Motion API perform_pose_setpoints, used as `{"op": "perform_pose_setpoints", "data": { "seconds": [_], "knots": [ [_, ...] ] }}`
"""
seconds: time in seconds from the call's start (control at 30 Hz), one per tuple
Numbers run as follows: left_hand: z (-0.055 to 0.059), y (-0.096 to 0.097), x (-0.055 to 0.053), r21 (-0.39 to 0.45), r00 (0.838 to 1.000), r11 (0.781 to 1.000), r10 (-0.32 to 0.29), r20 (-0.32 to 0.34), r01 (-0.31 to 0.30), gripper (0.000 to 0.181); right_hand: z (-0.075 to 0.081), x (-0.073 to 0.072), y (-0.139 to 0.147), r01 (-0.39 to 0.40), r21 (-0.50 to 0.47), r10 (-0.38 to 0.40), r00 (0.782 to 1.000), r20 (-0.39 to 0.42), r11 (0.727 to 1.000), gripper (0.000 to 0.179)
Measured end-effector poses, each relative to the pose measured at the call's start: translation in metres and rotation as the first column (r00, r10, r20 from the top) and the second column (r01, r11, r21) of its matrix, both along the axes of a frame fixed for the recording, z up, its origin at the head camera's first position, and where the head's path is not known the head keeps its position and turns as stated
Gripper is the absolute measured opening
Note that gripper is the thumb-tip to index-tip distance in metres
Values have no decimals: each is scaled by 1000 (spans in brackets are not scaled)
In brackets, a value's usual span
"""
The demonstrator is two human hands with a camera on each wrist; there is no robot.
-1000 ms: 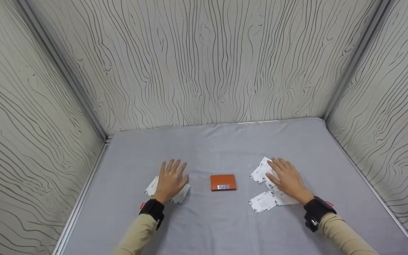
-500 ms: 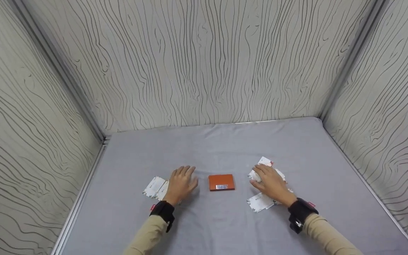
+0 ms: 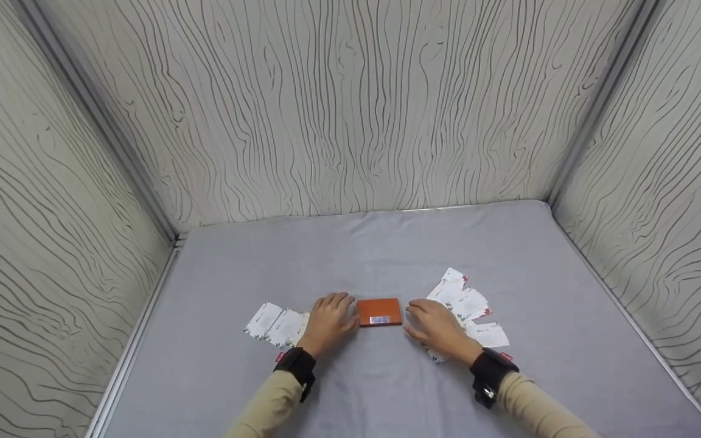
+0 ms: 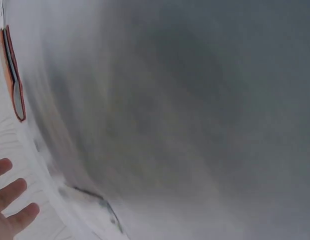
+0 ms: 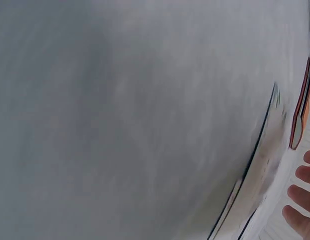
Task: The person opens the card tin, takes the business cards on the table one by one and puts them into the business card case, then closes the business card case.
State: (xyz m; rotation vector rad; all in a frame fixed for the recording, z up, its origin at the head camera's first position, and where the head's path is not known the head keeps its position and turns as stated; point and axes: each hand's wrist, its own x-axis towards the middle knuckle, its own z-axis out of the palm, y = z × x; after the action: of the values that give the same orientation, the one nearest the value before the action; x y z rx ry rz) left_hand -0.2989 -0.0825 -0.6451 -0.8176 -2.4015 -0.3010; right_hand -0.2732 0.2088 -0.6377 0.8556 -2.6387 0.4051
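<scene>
A flat orange card case with a small silver plate lies on the grey cloth. My left hand is just at its left side, fingers loosely bent and holding nothing. On the other side, my right hand hovers a short gap from the case's right edge, also without anything in its grasp. Seen edge-on, the card case shows its layered side in the left wrist view. Spread fingertips appear at the border of the right wrist view, near the case's end.
Several white printed cards overlap to the left of my left hand. More white cards fan out behind and beside my right hand, partly covered by it. Wood-patterned panels enclose the grey cloth-covered table at the back and sides.
Both hands have moved inward from over the cards to either side of the orange card case. More of both card groups is uncovered, and the case lies about where it was.
</scene>
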Motion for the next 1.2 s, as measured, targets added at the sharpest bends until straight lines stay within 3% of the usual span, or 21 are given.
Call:
{"op": "perform_pose_setpoints", "data": {
  "seconds": [0.2, 0.43, 0.63, 0.77, 0.97, 1.2],
  "knots": [
    [0, 10, 4, -28, 993, 999, -33, 110, 36, 45, -5, 1, -14, 5, -3, -5, 1000, 28, 1000, 40],
    [-4, 11, 7, -101, 977, 995, 18, 213, 4, 50, -12, -1, -22, 29, -23, -28, 998, 49, 999, 36],
    [-5, 11, 7, -130, 960, 991, 22, 279, 15, 58, -12, -1, -25, 55, -10, -54, 997, 53, 998, 33],
    [-5, 12, 6, -133, 961, 991, 19, 277, 19, 56, -10, -1, -26, 75, 9, -75, 996, 40, 997, 30],
    [-6, 16, 4, -146, 974, 989, 18, 224, 16, 48, -8, -4, -28, 89, 47, -88, 996, -26, 995, 21],
    [-3, 21, 0, -221, 986, 975, -1, 169, 39, 42, -9, -4, -27, 96, 67, -92, 994, -54, 993, 20]
  ]
}}
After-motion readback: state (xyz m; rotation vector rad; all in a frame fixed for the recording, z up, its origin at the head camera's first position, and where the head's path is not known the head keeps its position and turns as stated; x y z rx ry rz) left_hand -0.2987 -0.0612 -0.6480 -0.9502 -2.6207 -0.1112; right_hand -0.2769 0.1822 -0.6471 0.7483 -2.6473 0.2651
